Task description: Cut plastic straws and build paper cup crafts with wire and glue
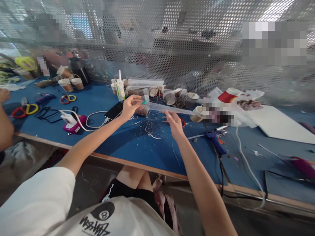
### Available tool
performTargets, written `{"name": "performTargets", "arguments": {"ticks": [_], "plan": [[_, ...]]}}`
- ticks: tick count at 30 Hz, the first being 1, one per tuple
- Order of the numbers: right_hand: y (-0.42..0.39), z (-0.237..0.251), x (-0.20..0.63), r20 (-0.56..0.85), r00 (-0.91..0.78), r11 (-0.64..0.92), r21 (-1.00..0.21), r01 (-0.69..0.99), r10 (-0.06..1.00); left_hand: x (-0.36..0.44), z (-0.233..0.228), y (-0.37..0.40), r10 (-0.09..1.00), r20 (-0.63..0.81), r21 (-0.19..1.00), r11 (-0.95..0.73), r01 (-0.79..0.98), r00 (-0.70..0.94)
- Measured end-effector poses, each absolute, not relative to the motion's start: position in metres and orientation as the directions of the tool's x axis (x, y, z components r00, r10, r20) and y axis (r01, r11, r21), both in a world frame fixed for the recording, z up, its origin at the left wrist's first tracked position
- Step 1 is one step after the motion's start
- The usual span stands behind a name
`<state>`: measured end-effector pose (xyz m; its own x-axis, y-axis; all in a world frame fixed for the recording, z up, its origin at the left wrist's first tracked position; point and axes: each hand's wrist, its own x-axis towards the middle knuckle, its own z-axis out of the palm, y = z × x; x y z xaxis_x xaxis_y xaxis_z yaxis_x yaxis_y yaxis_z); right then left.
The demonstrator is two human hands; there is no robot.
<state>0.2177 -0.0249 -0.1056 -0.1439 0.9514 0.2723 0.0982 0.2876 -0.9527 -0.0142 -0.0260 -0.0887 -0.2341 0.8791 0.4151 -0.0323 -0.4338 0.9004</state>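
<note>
While the left hand (pixel 131 106) pinches a clear strip (pixel 157 106), the right hand (pixel 174 123) nears it; its grip I cannot tell.

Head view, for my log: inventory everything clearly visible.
Table: one, blue, centre
Mesh: one, grey, back
Plastic strip: one, clear, centre
Phone: one, black, left
Scissors: two, red-yellow, left
Glue gun: one, blue, right
Socket block: one, purple, left
Carton: one, white-green, back
Paper cups: several, brown/white/red, back
Cords: several, white/black, tabletop
Board: one, white, right
Other person's arm: one, bare, left
Left hand: one, bare, centre
Right hand: one, bare, centre
</note>
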Motion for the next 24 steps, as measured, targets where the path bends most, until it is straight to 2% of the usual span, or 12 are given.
{"name": "performTargets", "arguments": {"ticks": [2,5,15,24], "plan": [[-0.028,-0.105,0.212,0.2,-0.173,0.173,-0.972,-0.157,0.964,-0.014,-0.096,-0.034,0.881,0.416,0.901,-0.432,-0.025,-0.224],[-0.033,-0.101,0.209,0.175,-0.191,0.118,-0.953,-0.279,0.966,-0.015,-0.105,-0.037,0.897,0.379,0.917,-0.397,-0.041,-0.226],[-0.033,-0.1,0.216,0.109,-0.311,0.0,-0.944,-0.329,0.944,-0.021,-0.114,-0.037,0.935,0.247,0.931,-0.301,-0.205,-0.253],[-0.038,-0.095,0.216,0.059,-0.342,-0.05,-0.952,-0.302,0.938,-0.02,-0.122,-0.037,0.952,0.204,0.944,-0.253,-0.212,-0.228]]}}
